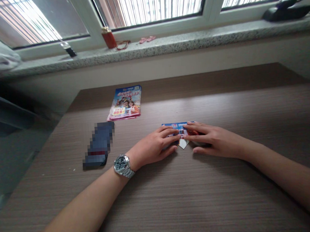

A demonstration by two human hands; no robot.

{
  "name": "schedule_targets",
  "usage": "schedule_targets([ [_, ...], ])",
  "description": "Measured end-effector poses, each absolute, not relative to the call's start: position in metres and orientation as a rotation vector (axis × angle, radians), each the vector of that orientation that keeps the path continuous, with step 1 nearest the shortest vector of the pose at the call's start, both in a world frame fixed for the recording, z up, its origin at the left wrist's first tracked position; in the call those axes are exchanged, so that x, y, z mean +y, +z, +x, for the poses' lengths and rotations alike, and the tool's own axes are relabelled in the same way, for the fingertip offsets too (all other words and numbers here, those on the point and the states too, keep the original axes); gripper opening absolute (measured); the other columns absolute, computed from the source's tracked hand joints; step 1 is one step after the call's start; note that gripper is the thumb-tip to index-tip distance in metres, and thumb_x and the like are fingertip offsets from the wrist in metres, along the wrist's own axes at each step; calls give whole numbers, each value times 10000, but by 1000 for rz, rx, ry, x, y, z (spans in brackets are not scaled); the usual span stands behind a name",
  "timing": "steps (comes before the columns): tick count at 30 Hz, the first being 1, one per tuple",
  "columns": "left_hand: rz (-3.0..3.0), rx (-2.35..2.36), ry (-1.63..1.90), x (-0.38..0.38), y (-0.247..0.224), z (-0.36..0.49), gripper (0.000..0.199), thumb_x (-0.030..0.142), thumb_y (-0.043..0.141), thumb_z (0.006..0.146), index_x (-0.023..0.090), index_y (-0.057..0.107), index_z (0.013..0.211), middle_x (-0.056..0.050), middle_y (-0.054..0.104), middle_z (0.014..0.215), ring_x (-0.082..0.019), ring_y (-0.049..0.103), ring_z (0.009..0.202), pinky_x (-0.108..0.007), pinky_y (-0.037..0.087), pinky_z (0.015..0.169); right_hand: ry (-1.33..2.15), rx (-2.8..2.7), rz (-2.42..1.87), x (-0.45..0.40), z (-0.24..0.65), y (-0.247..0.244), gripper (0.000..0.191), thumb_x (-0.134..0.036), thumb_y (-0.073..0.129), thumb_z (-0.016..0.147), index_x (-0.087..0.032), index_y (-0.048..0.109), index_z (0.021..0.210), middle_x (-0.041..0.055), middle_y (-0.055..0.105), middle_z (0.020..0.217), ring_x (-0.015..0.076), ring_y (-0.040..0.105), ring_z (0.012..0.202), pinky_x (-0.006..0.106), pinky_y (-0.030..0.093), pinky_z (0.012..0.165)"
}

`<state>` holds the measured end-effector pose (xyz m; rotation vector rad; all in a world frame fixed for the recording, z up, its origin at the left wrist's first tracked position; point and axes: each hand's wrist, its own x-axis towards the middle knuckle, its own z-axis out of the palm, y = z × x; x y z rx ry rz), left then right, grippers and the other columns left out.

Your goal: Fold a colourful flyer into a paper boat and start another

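Observation:
A folded printed flyer lies on the brown wood-grain table, its blue edge facing the window and a small white pointed flap showing at the near side. My left hand rests on its left part, fingers stretched out and lying over the paper. From the other side, my right hand lies on the right part with fingers extended, its fingertips close to those of the left. Both hands cover much of the flyer, so its exact folds are hidden. A silver watch is on my left wrist.
A stack of colourful flyers lies at the table's back left. Nearer me is a dark, pixelated phone-shaped object. On the granite windowsill stand a red container with a cord, small pink items and a black device.

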<state>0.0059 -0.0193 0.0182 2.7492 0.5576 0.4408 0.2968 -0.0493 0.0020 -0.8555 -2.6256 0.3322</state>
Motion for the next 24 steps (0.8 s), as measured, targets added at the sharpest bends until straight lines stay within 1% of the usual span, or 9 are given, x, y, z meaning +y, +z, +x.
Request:
schedule_targets([
  [2, 2742, 559, 448, -19, 18, 6, 407, 274, 538, 1014, 237, 558, 1418, -114, 572, 1425, -251, 505, 1362, -491, 392, 1197, 336, -2633, -866, -50, 297, 2, 503, -337, 662, 939, -250, 584, 1428, 137, 438, 1582, 338, 405, 1456, 548, 368, 1187],
  [6, 2743, 564, 427, -19, 18, 6, 398, 263, 511, 1026, 238, 556, 1421, -108, 565, 1435, -243, 509, 1359, -484, 392, 1199, 360, -2612, -881, -51, 297, 2, 539, -341, 691, 920, -300, 565, 1442, 98, 430, 1593, 325, 410, 1454, 543, 362, 1192],
  [11, 2757, 559, 435, -19, 18, 5, 405, 269, 510, 1026, 238, 547, 1429, -111, 573, 1427, -248, 509, 1359, -493, 397, 1193, 370, -2598, -886, -51, 297, 2, 549, -359, 701, 908, -310, 568, 1438, 102, 444, 1583, 334, 436, 1438, 561, 385, 1173],
  [15, 2762, 549, 435, -20, 18, 6, 413, 289, 528, 1019, 220, 550, 1426, -125, 573, 1423, -255, 505, 1362, -491, 401, 1189, 367, -2593, -916, -51, 295, 3, 544, -370, 673, 924, -278, 553, 1447, 119, 479, 1558, 325, 452, 1428, 546, 400, 1167],
  [19, 2760, 553, 458, -20, 18, 6, 406, 299, 551, 1007, 205, 571, 1402, -140, 580, 1405, -263, 514, 1351, -494, 402, 1188, 337, -2529, -1014, -52, 288, 2, 572, -383, 633, 947, -236, 505, 1484, 150, 561, 1478, 327, 528, 1359, 529, 466, 1114],
  [24, 2758, 553, 460, -20, 18, 7, 398, 310, 562, 1000, 189, 584, 1378, -149, 581, 1395, -268, 515, 1344, -493, 408, 1183, 267, -2557, -1069, -54, 283, 1, 554, -419, 578, 976, -217, 506, 1487, 175, 536, 1486, 341, 528, 1335, 559, 462, 1101],
])
